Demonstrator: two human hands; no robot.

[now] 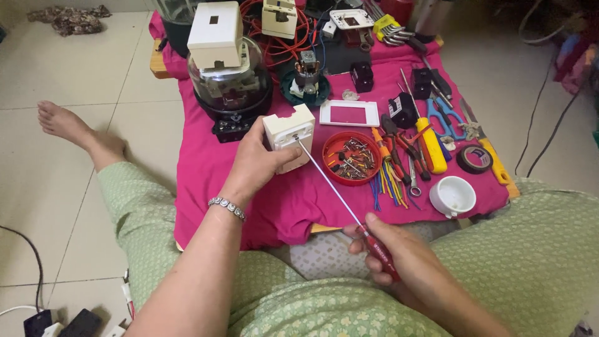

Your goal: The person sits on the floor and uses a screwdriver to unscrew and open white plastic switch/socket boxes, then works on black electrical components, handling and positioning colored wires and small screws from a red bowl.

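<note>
My left hand [256, 163] grips a cream plastic electrical box [289, 134] and holds it tilted above the pink cloth [212, 168]. My right hand [390, 253] holds a long screwdriver by its red handle [380, 251]. Its thin metal shaft [327, 184] runs up and left, and the tip rests on the face of the box near its top left corner. A silver bracelet [227, 207] sits on my left wrist.
A red tray of screws [351, 157] lies right of the box, with a white frame plate [349, 113], pliers, screwdrivers, blue scissors [444, 117], black tape [474, 159] and a white cup [453, 196]. A glass-domed meter [229, 84] stands behind. My bare foot [62, 122] rests on the tiled floor.
</note>
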